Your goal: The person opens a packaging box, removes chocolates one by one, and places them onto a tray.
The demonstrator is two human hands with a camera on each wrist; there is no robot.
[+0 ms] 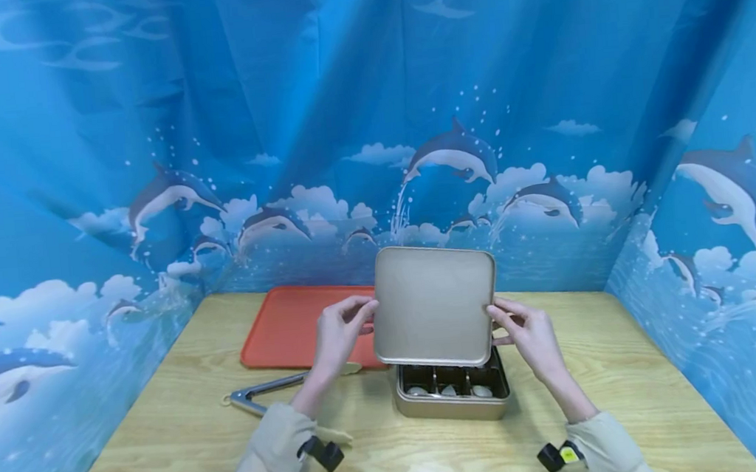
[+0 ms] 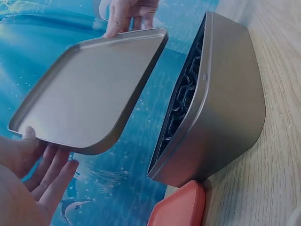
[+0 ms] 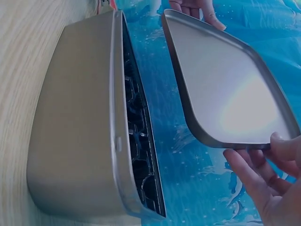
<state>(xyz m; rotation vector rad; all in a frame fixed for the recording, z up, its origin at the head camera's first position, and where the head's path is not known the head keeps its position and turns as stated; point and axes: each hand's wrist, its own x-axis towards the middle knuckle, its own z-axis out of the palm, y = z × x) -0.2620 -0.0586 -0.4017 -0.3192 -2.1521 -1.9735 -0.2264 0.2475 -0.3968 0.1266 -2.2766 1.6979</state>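
A square metal lid [image 1: 435, 305] is held up in the air, tilted, its inner side towards me. My left hand [image 1: 340, 334] pinches its left edge, thumb on the inside and fingers behind. On the opposite edge my right hand [image 1: 524, 332] pinches it the same way. Below stands a metal tin [image 1: 454, 406], uncovered, with a black divided insert [image 1: 458, 375] inside. Pale rounded pieces [image 1: 481, 391] sit in its front compartments; the lid hides the rear ones. Both wrist views show a gap between the lid [image 2: 94, 89] and the tin's rim [image 3: 117, 94].
A red tray [image 1: 285, 325] lies behind and left of the tin. Metal tongs [image 1: 247, 398] with pale tips lie on the wooden table [image 1: 167, 430], partly under my left forearm. A blue dolphin-print curtain [image 1: 342, 120] closes off the back and sides.
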